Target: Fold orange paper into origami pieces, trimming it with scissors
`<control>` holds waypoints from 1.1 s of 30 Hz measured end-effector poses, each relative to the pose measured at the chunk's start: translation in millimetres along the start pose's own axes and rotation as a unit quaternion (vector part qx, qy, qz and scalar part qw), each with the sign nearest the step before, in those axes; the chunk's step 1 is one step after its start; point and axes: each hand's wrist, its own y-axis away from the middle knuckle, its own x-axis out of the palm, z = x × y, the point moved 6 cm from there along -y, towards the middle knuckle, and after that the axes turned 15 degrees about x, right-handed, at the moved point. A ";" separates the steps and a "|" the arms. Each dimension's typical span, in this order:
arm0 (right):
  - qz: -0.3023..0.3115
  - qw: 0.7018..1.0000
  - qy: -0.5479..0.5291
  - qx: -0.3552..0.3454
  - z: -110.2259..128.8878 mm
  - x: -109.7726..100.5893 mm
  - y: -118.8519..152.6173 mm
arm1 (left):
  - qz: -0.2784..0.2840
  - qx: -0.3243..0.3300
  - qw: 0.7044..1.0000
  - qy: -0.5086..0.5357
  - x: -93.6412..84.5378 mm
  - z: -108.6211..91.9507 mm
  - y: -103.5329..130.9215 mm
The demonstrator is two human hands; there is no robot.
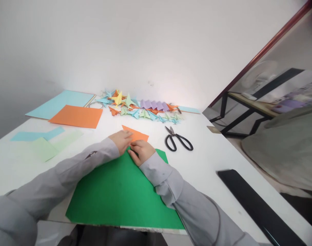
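Observation:
Near the top edge of a green sheet [120,191], both hands are on a small orange paper piece [139,134]. My left hand [122,140] lies over its left part, fingers together and pressed on the paper. My right hand [142,151] touches its lower edge, with the fingers curled and the thumb close below them. The fingers cover part of the orange piece, so its full shape is hidden. Both forearms, in grey sleeves, reach across the green sheet.
Black-handled scissors [174,138] lie right of the hands. Folded paper figures [143,109] line the wall. An orange sheet [76,116], a blue sheet [61,102] and green strips [47,148] are at left. A long black object [256,205] lies at right.

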 end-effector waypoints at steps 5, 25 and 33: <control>-0.005 1.000 0.007 0.014 -7.3 -2.6 -1.2 | -0.039 0.021 0.999 0.016 6.6 -17.3 8.8; 0.088 0.992 0.040 0.085 1.5 -0.8 -4.5 | 0.125 -0.188 0.974 -0.024 7.0 36.0 -40.9; 0.082 0.992 0.050 0.081 1.2 0.2 -4.7 | 0.092 -0.178 0.980 -0.013 2.2 51.6 -31.3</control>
